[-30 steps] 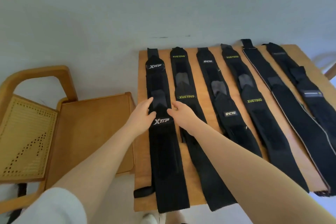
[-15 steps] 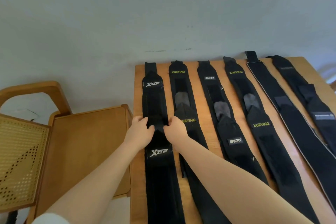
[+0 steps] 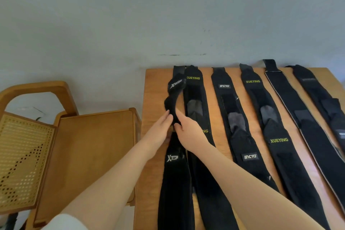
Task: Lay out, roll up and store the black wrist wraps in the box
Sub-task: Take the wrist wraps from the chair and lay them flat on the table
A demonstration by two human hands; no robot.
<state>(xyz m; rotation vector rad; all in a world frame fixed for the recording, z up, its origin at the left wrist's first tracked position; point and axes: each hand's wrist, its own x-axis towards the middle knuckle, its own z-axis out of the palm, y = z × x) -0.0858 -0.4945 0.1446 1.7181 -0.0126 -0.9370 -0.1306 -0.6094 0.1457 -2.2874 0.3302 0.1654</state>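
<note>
Several long black wrist wraps lie side by side on a wooden table. The leftmost wrap, marked XTEP, is squeezed and lifted at its middle, so its far part arches up off the table. My left hand and my right hand pinch that wrap between them from either side. To the right lie a XUEYING wrap, an IINCYO wrap, a second XUEYING wrap and two more black wraps. No box is in view.
A wooden chair with a flat seat and a woven cane panel stands close against the table's left side. A pale grey floor lies beyond the table's far edge.
Both hands closed in on the middle of the XTEP wrap and bunched it narrow; its far end has risen off the table and curled. The view shifted slightly downward.
</note>
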